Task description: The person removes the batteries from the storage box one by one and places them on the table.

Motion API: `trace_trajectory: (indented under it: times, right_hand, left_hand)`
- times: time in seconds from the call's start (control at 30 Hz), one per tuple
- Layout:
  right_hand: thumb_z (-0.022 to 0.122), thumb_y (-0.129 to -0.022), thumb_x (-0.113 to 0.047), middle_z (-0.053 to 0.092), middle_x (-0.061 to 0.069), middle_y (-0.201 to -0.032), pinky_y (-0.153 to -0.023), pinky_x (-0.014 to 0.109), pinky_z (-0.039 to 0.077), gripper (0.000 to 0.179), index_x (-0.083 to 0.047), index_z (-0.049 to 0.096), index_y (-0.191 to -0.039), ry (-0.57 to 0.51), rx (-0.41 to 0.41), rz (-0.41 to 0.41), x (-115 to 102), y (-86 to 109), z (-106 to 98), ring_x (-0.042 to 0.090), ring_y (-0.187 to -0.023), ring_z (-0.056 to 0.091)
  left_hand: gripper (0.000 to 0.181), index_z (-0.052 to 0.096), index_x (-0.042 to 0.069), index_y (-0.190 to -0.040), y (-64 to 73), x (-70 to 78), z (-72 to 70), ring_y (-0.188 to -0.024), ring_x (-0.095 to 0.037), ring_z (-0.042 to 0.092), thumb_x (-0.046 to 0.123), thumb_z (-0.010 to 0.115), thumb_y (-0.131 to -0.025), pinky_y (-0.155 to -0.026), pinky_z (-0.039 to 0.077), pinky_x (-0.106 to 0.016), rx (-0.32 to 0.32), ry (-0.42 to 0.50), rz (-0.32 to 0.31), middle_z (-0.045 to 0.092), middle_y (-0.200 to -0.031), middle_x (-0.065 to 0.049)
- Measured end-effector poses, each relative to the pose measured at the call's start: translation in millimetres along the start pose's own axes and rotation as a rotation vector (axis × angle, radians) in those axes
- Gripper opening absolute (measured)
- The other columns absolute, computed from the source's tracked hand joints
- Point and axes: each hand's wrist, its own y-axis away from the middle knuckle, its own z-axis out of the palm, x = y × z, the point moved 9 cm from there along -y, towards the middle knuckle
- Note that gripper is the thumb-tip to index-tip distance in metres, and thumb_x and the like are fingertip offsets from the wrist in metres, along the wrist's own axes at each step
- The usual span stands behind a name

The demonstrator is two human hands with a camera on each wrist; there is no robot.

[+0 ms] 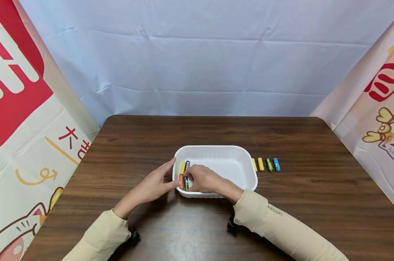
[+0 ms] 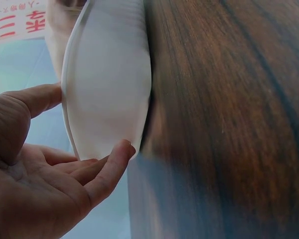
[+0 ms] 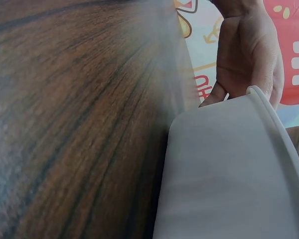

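Observation:
A white plastic basin stands on the table. At its left end several batteries lie inside: a yellow battery, an orange battery, a blue-and-white battery and a dark green battery. My right hand reaches over the near rim and pinches the dark green one between thumb and fingers, which partly cover it. My left hand steadies the basin's left end with spread, fairly straight fingers. Seen from the left wrist, that hand's thumb touches the rim and its fingers rest against the outer wall.
Right of the basin several batteries stand in a row on the brown table: a yellow battery, a green battery, a blue battery, and another yellow one partly behind the rim. A pale cloth hangs behind the table.

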Motion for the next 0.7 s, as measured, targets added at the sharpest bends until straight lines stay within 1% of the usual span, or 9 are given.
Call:
trace_trajectory:
  times: [0.03,0.13,0.2,0.27,0.4,0.47,0.53,0.67,0.7]
  right_hand:
    - [0.081,-0.071,-0.018,0.056,0.0,-0.075,-0.058,0.023,0.04,0.033,-0.006,0.066,-0.098,-0.006,0.0,0.0,0.0,-0.1,0.0,0.01,-0.064,0.046]
    - [0.08,-0.07,-0.017,0.055,0.0,-0.074,-0.058,0.023,0.039,0.031,-0.006,0.064,-0.094,-0.009,0.011,0.005,0.9,1.1,-1.9,0.009,-0.063,0.045]
    - [0.08,-0.07,-0.017,0.055,0.0,-0.074,-0.059,0.024,0.04,0.033,-0.004,0.062,-0.095,-0.015,0.021,0.012,2.1,3.5,-4.6,0.01,-0.065,0.046]
    - [0.079,-0.07,-0.016,0.057,0.002,-0.077,-0.062,0.025,0.041,0.034,-0.003,0.061,-0.095,-0.032,0.028,0.012,2.6,7.0,-8.6,0.011,-0.067,0.047]
    - [0.077,-0.068,-0.015,0.058,0.004,-0.081,-0.065,0.027,0.042,0.035,-0.004,0.06,-0.097,-0.112,0.029,0.01,7.1,15.9,-19.5,0.012,-0.071,0.049]
    - [0.075,-0.067,-0.014,0.058,0.005,-0.082,-0.064,0.027,0.042,0.035,-0.004,0.06,-0.098,-0.162,0.038,0.002,10.8,21.7,-28.0,0.012,-0.071,0.049]
    - [0.072,-0.067,-0.011,0.058,0.004,-0.083,-0.064,0.026,0.043,0.038,-0.003,0.059,-0.102,-0.213,0.058,-0.008,15.7,30.0,-39.1,0.013,-0.072,0.05]
    - [0.067,-0.07,-0.002,0.057,0.006,-0.088,-0.066,0.027,0.046,0.046,0.002,0.053,-0.113,-0.326,0.105,-0.04,27.4,53.6,-68.9,0.015,-0.076,0.052]
    - [0.066,-0.071,-0.001,0.056,0.006,-0.089,-0.067,0.027,0.047,0.048,0.003,0.052,-0.116,-0.339,0.121,-0.042,30.9,60.2,-77.6,0.016,-0.076,0.052]
  left_hand:
    - [0.08,0.025,0.007,-0.148,0.0,0.3,-0.5,-0.118,-0.021,0.048,0.034,0.067,-0.086,-0.097,0.038,-0.041,0.004,-0.006,0.002,0.031,-0.147,-0.012]
    - [0.08,0.024,0.008,-0.148,0.1,-0.3,-0.5,-0.116,-0.021,0.049,0.032,0.068,-0.086,-0.096,0.039,-0.041,0.006,-0.002,-0.007,0.032,-0.146,-0.012]
    - [0.08,0.024,0.008,-0.148,0.0,-0.8,0.4,-0.11,-0.02,0.054,0.031,0.068,-0.086,-0.094,0.041,-0.041,0.003,0.004,-0.01,0.032,-0.146,-0.012]
    - [0.079,0.024,0.009,-0.148,0.2,-1.9,1.2,-0.108,-0.019,0.055,0.031,0.068,-0.086,-0.093,0.042,-0.04,0.002,0.007,-0.014,0.033,-0.146,-0.012]
    - [0.08,0.024,0.009,-0.148,0.3,-3.3,1.2,-0.113,-0.02,0.052,0.031,0.068,-0.085,-0.091,0.043,-0.039,0.009,0.011,-0.012,0.033,-0.146,-0.012]
    - [0.08,0.024,0.009,-0.148,0.2,-3.5,0.7,-0.118,-0.021,0.047,0.032,0.068,-0.085,-0.091,0.043,-0.039,0.012,0.011,-0.011,0.033,-0.146,-0.012]
    - [0.08,0.024,0.009,-0.148,0.0,-3.4,0.7,-0.12,-0.021,0.046,0.032,0.068,-0.085,-0.09,0.045,-0.038,0.008,0.018,-0.01,0.032,-0.146,-0.012]
    - [0.081,0.023,0.009,-0.148,0.0,-2.9,-0.1,-0.123,-0.022,0.043,0.032,0.068,-0.085,-0.092,0.043,-0.039,0.002,0.006,-0.012,0.032,-0.146,-0.012]
    - [0.081,0.023,0.009,-0.148,-0.1,-2.6,-0.5,-0.123,-0.022,0.042,0.031,0.068,-0.085,-0.092,0.043,-0.039,0.002,0.001,-0.01,0.031,-0.147,-0.012]
